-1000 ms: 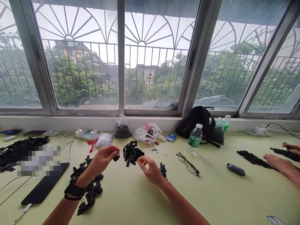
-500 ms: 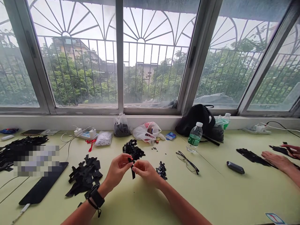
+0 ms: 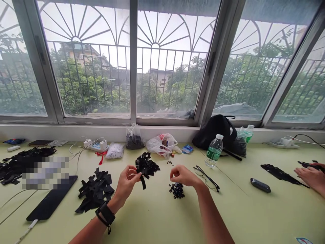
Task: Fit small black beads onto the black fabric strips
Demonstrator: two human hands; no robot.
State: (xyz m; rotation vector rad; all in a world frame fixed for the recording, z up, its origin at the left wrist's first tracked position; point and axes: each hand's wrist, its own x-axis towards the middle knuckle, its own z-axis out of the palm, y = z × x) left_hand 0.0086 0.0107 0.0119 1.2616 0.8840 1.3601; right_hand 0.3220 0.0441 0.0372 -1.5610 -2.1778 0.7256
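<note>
Between the fingertips and thumb of my left hand [image 3: 127, 182] is a short black fabric strip [image 3: 144, 183], its end hanging down. Just beyond it lies a heap of black strip pieces [image 3: 147, 164]. My right hand [image 3: 186, 176] is over a small pile of dark round pieces, like snap buttons [image 3: 177, 191], with fingers bent downward and drawn together. Whatever those fingers may hold is too small or hidden to make out. Left of my left wrist is another loose heap of black strips [image 3: 95, 188].
Eyeglasses [image 3: 207, 179], a water bottle [image 3: 213, 153] and a black case [image 3: 260, 185] lie to the right. Another person's hand [image 3: 311, 177] touches black strips at the far right. Bags [image 3: 162, 144] line the window sill. A dark flat slab [image 3: 52, 200] with a cable lies left.
My right hand has left the strip and moved right, over the pile of round pieces. My left hand still holds the strip. The view has shifted slightly.
</note>
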